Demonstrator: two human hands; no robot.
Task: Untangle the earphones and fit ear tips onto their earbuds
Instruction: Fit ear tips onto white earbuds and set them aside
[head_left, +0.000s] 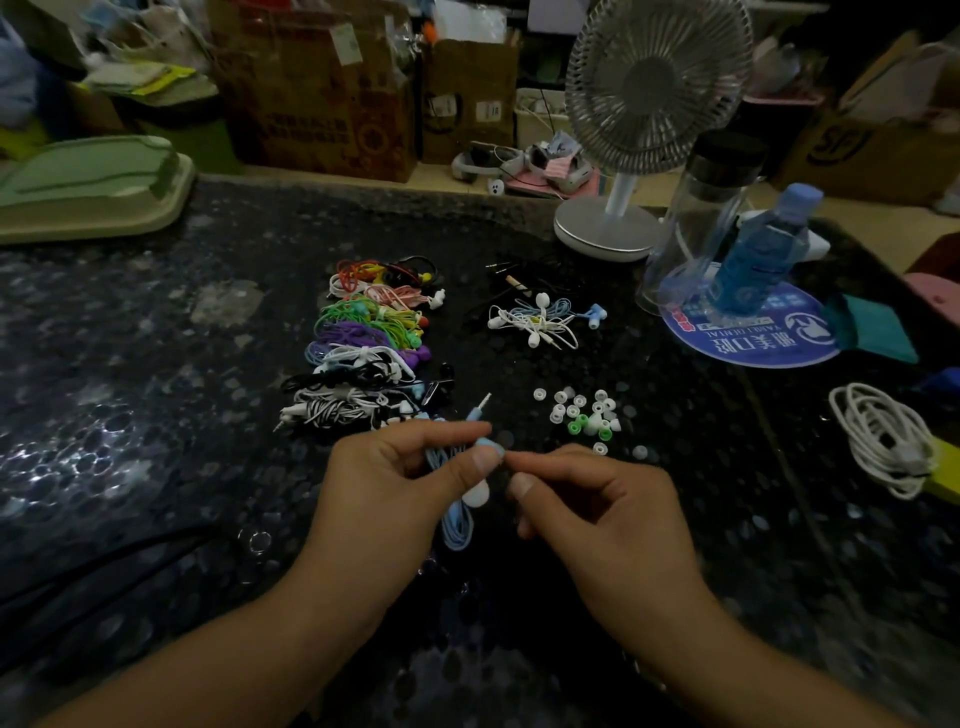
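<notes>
My left hand (395, 483) holds a bundled light-blue earphone (457, 525) above the dark table, pinching one of its earbuds between thumb and forefinger. Its plug sticks up past my fingers, and its other white-tipped earbud (475, 496) hangs below my thumb. My right hand (587, 499) meets that earbud with pinched fingertips; whatever it pinches is too small to make out. Loose white and green ear tips (582, 413) lie scattered just beyond my right hand. A tangle of white and blue earphones (540, 322) lies farther back.
A row of bundled coloured earphones (363, 348) runs back from my left hand. A white desk fan (623, 156), a clear bottle (696, 218) and a blue bottle (758, 254) on a round blue fan stand at back right. A coiled white cable (883, 439) lies at right, a green tray (88, 182) at far left.
</notes>
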